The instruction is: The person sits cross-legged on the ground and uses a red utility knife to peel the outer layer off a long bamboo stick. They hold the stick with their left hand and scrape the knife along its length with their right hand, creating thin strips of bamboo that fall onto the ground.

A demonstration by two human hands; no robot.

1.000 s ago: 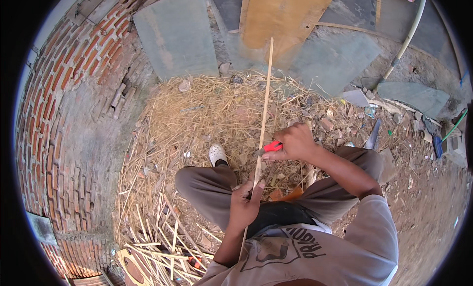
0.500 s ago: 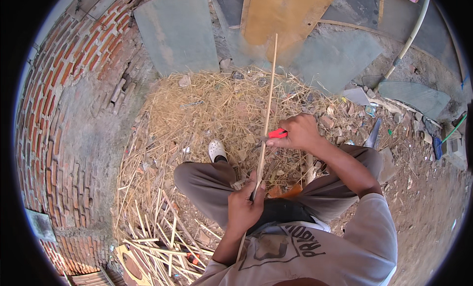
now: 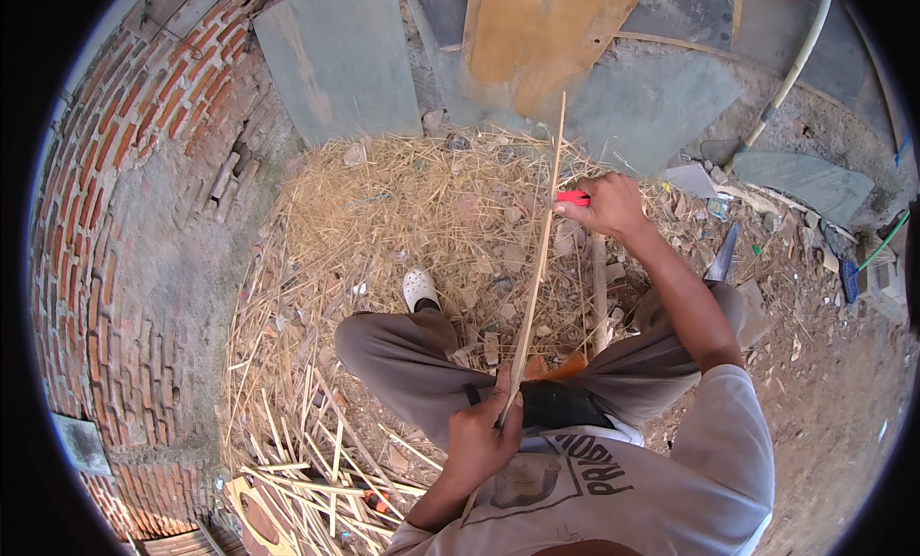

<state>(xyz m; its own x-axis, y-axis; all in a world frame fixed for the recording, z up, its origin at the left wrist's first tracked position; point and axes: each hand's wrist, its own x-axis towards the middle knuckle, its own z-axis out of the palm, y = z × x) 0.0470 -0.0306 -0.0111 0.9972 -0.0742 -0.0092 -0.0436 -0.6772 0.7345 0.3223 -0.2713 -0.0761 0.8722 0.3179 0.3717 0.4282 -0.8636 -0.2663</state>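
Note:
A long, thin pale strip that looks like bamboo or wood (image 3: 534,307) slants up and away from my lap. My left hand (image 3: 484,429) is closed around its lower part, close to my shirt. Farther out, my right hand (image 3: 616,209) grips a red-handled knife (image 3: 573,198) held against the strip's upper part. The knife's blade is too small to make out. A sliver sticks out from the strip's side below the knife. Under the strip a dark pad (image 3: 561,405) covers my lap.
Cut pale strips (image 3: 326,489) are heaped at the lower left beside an orange-and-black object (image 3: 376,500). Shavings (image 3: 383,192) cover the ground ahead. A saw-like blade (image 3: 724,252) lies by my right knee. Brick wall (image 3: 115,297) stands left; sheets (image 3: 335,57) lean at the back.
My right hand with the red-handled knife has moved away from me along the strip, and slightly right. My left hand has shifted a little nearer my body, and the strip's far end swung right.

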